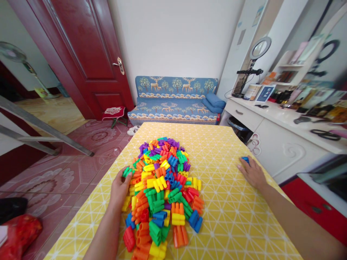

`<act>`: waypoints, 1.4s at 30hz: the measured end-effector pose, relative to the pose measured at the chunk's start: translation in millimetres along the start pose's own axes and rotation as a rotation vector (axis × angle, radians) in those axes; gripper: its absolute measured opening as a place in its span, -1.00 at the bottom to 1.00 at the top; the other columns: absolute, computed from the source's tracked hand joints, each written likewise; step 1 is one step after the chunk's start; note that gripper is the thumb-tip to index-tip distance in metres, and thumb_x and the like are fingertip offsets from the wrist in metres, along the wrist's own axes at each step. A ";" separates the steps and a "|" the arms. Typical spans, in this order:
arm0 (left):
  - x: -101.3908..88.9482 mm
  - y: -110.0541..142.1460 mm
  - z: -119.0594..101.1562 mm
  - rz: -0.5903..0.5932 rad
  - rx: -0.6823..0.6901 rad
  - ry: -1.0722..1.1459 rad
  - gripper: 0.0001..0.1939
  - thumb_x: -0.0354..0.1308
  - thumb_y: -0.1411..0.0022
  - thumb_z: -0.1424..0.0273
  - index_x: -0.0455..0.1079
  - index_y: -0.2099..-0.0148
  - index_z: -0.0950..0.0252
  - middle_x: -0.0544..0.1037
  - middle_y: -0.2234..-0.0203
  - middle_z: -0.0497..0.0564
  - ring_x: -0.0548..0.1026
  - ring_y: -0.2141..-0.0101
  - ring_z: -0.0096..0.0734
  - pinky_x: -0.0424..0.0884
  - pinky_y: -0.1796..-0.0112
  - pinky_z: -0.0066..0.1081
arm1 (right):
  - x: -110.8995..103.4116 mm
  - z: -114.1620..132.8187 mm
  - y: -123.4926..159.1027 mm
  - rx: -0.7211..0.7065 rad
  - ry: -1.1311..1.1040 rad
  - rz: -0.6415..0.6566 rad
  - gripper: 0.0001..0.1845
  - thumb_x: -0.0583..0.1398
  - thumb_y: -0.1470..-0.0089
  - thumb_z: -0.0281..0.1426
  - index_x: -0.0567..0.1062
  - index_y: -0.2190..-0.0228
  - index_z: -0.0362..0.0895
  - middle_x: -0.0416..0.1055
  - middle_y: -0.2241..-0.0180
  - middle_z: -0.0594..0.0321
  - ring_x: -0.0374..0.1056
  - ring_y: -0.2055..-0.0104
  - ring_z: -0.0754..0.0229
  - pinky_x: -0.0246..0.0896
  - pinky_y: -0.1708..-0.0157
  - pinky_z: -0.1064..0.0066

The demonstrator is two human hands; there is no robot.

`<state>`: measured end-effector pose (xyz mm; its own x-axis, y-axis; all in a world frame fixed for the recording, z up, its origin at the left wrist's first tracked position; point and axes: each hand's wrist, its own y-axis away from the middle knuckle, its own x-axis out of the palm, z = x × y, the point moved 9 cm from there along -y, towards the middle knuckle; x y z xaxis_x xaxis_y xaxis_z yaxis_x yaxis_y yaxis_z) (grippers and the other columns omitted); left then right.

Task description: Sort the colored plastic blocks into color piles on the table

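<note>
A big pile of coloured plastic building blocks [162,187] lies on a table with a yellow patterned cloth [230,216]. My left hand [120,187] rests at the pile's left edge, fingers closed round a green block [126,172]. My right hand [251,173] lies far to the right near the table's edge, its fingers over a single blue block [245,159]. The two hands are wide apart, with the pile between them and closer to the left one.
Beyond the table stands a blue patterned sofa [176,99] and a red door [89,54]. A white dresser [284,133] with a ring light [259,48] and bottles runs along the right. A red bag [18,234] lies on the tiled floor at left.
</note>
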<state>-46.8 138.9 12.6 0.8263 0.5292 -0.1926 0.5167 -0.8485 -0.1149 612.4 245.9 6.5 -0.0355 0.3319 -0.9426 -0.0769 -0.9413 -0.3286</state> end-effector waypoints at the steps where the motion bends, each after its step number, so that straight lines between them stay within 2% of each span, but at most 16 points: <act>1: 0.2 0.4 -0.7 -0.003 -0.008 0.011 -0.32 0.22 0.00 0.03 0.34 -0.11 0.29 0.53 0.13 0.09 0.47 0.14 -0.19 0.37 0.05 -0.24 | -7.1 4.3 1.3 0.019 0.002 -0.029 -0.36 -0.12 -0.21 -0.03 0.25 -0.18 -0.08 -0.12 -0.34 -0.01 -0.16 -0.32 -0.28 -0.07 -0.14 -0.23; 3: 0.4 1.0 -1.4 -0.010 -0.024 0.025 -0.31 0.23 0.02 0.02 0.35 -0.09 0.31 0.54 0.16 0.09 0.48 0.17 -0.20 0.38 0.08 -0.24 | -26.1 22.7 4.1 0.043 -0.024 -0.116 -0.35 -0.12 -0.22 -0.04 0.21 -0.20 -0.12 -0.22 -0.35 -0.05 -0.31 -0.35 -0.32 -0.19 -0.14 -0.31; 5: 0.4 1.3 -3.0 -0.013 -0.019 0.024 -0.32 0.23 0.03 0.01 0.36 -0.07 0.31 0.54 0.17 0.08 0.49 0.18 -0.19 0.38 0.08 -0.24 | -45.2 61.7 7.4 -0.013 -0.135 -0.187 -0.37 -0.12 -0.24 -0.09 0.22 -0.19 -0.18 -0.22 -0.35 -0.10 -0.31 -0.36 -0.27 -0.23 -0.18 -0.26; 8: 0.0 1.5 -5.4 -0.014 0.002 0.008 -0.34 0.23 0.02 0.02 0.36 -0.07 0.30 0.53 0.15 0.08 0.48 0.14 -0.19 0.36 0.04 -0.24 | -66.5 157.7 16.3 -0.270 -0.450 -0.160 -0.45 -0.03 -0.23 -0.18 0.22 -0.17 -0.13 -0.02 -0.30 -0.03 -0.07 -0.32 -0.06 -0.06 -0.22 -0.01; 10: -0.2 1.8 -5.3 -0.011 0.001 -0.001 -0.34 0.22 0.01 0.02 0.36 -0.07 0.30 0.53 0.15 0.07 0.48 0.15 -0.19 0.37 0.05 -0.25 | -77.9 228.0 26.5 -0.434 -0.639 -0.080 -0.48 0.02 -0.20 -0.27 0.20 -0.18 -0.07 0.20 -0.20 0.04 0.13 -0.23 0.00 0.07 -0.16 0.04; 13: 0.2 2.5 -4.9 -0.007 -0.009 -0.004 -0.35 0.20 -0.01 0.02 0.34 -0.08 0.30 0.53 0.18 0.08 0.49 0.19 -0.21 0.39 0.10 -0.25 | -87.8 311.5 37.6 -0.524 -0.774 0.049 -0.39 0.09 -0.14 -0.39 0.14 -0.22 -0.03 0.30 -0.11 0.09 0.34 0.00 0.06 0.21 -0.05 0.12; 16: 0.2 3.1 -5.8 -0.013 -0.015 0.007 -0.34 0.22 0.00 0.04 0.35 -0.08 0.31 0.54 0.16 0.08 0.49 0.18 -0.21 0.39 0.08 -0.25 | -89.7 358.1 38.6 -0.492 -0.798 0.108 -0.27 0.16 -0.07 -0.46 0.09 -0.25 0.02 0.28 -0.10 0.09 0.33 0.06 0.05 0.23 0.02 0.14; 19: 0.4 3.4 -6.8 -0.013 -0.013 0.006 -0.34 0.23 0.02 0.04 0.36 -0.07 0.30 0.54 0.16 0.07 0.50 0.18 -0.22 0.39 0.09 -0.26 | -84.6 377.3 35.8 -0.437 -0.749 0.130 -0.37 0.19 -0.03 -0.51 0.29 -0.14 0.05 0.34 0.01 0.12 0.32 0.05 0.01 0.24 0.06 0.15; 22: -0.1 3.2 -5.6 -0.014 -0.020 -0.014 -0.33 0.22 0.01 0.02 0.35 -0.08 0.30 0.55 0.21 0.06 0.50 0.24 -0.23 0.42 0.15 -0.28 | -86.2 375.7 35.2 -0.394 -0.849 0.085 -0.61 0.16 -0.06 -0.52 0.48 0.07 0.03 0.40 0.13 0.18 0.35 0.13 0.07 0.27 0.11 0.21; 25: -0.4 2.4 -5.2 -0.014 -0.006 -0.029 -0.34 0.22 0.00 0.02 0.36 -0.07 0.30 0.54 0.19 0.07 0.49 0.21 -0.23 0.40 0.13 -0.28 | -88.5 342.0 33.1 -0.266 -1.086 -0.035 -0.74 0.14 -0.09 -0.43 0.51 0.17 -0.03 0.45 0.18 0.19 0.37 0.20 0.12 0.30 0.14 0.25; 27: 0.0 1.7 -2.8 -0.007 -0.017 -0.013 -0.34 0.22 0.00 0.02 0.35 -0.08 0.30 0.53 0.18 0.07 0.49 0.21 -0.24 0.40 0.13 -0.28 | -78.3 300.2 30.2 -0.095 -1.186 -0.096 -0.74 0.15 -0.08 -0.33 0.50 0.17 -0.07 0.48 0.20 0.18 0.39 0.24 0.13 0.33 0.21 0.26; 30: -0.3 0.5 1.7 -0.008 -0.037 0.013 -0.33 0.23 0.02 0.03 0.35 -0.09 0.29 0.54 0.20 0.06 0.49 0.25 -0.25 0.41 0.14 -0.28 | -55.3 225.8 27.2 0.123 -1.168 -0.143 -0.65 0.12 -0.07 -0.18 0.50 0.20 -0.14 0.52 0.27 0.13 0.42 0.29 0.12 0.35 0.30 0.28; 33: -1.0 -1.0 3.3 -0.008 -0.011 0.001 -0.33 0.24 0.00 0.03 0.36 -0.10 0.28 0.54 0.16 0.07 0.49 0.21 -0.24 0.40 0.10 -0.27 | -40.7 158.4 27.3 0.205 -1.067 -0.156 -0.62 0.12 -0.02 -0.13 0.51 0.29 -0.17 0.52 0.37 0.11 0.42 0.35 0.09 0.36 0.35 0.24; 36: -1.8 -1.8 4.9 -0.006 0.006 -0.013 -0.34 0.22 -0.02 0.03 0.35 -0.11 0.26 0.54 0.15 0.06 0.49 0.19 -0.23 0.39 0.08 -0.26 | -39.3 111.9 33.3 0.238 -0.929 -0.164 -0.66 0.19 0.09 -0.15 0.53 0.37 -0.14 0.49 0.38 0.10 0.40 0.41 0.08 0.35 0.29 0.11; 39: -2.3 -1.4 4.1 -0.008 0.014 -0.014 -0.35 0.23 -0.02 0.04 0.36 -0.11 0.26 0.55 0.15 0.05 0.49 0.19 -0.24 0.39 0.07 -0.26 | -47.3 91.9 43.6 0.248 -0.812 -0.216 -0.63 0.17 0.06 -0.18 0.53 0.25 -0.13 0.43 0.16 0.02 0.40 0.31 0.03 0.29 0.15 -0.02; 42: -0.9 0.0 1.2 0.004 0.005 -0.011 -0.35 0.21 -0.03 0.04 0.35 -0.11 0.27 0.54 0.15 0.06 0.49 0.17 -0.22 0.38 0.07 -0.25 | -53.0 106.1 49.2 0.090 -0.665 -0.235 -0.61 0.12 -0.05 -0.20 0.50 0.12 -0.08 0.35 -0.01 0.04 0.32 -0.01 -0.07 0.18 -0.05 -0.03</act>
<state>-47.8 138.5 11.6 0.8259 0.5259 -0.2034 0.5122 -0.8506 -0.1190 504.8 188.4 46.6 -0.6063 0.5194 -0.6022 -0.2381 -0.8410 -0.4858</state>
